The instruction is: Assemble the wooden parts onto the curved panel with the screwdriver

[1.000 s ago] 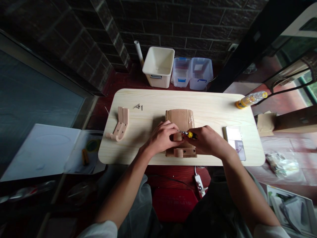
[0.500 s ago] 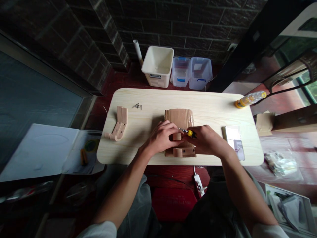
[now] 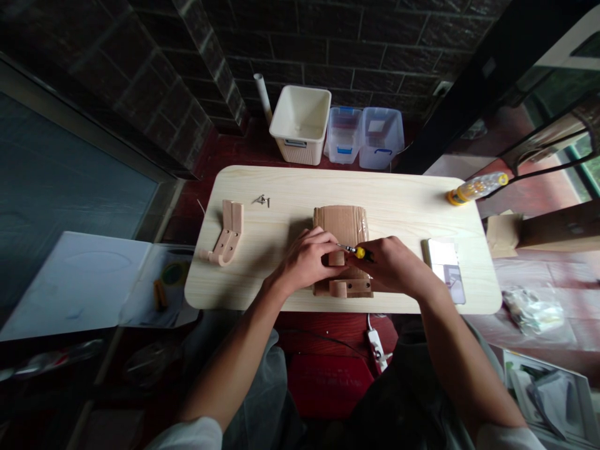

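Screwdriver [image 3: 360, 252] lay between two bare hands above a cardboard pad [image 3: 342, 219]

The right hand [image 3: 391, 265] had its fingers curled round the yellow-and-black handle, and the silver shaft pointed leftward at the fingertips of the left hand [image 3: 307, 257]. The left thumb and forefinger stood apart, on either side of a small wooden block [image 3: 336, 258]; whether they were clamped on it, or on a screw at the tip, I could not tell. The block was over the pad, near the middle of the table [image 3: 407, 219], and a hooked wooden piece [image 3: 337, 289] with two dark round spots lay at the pad's near edge.

The likeliest mishap, as I judged it, was a slip: a push off the shaft's line could have thrown the tip out and jabbed the left forefinger. The cardboard, if soft, might have given under sideways force and let the wood skid. Some loose screws [image 3: 262, 200] lay well apart, at the far left, and seemed safe from a knock
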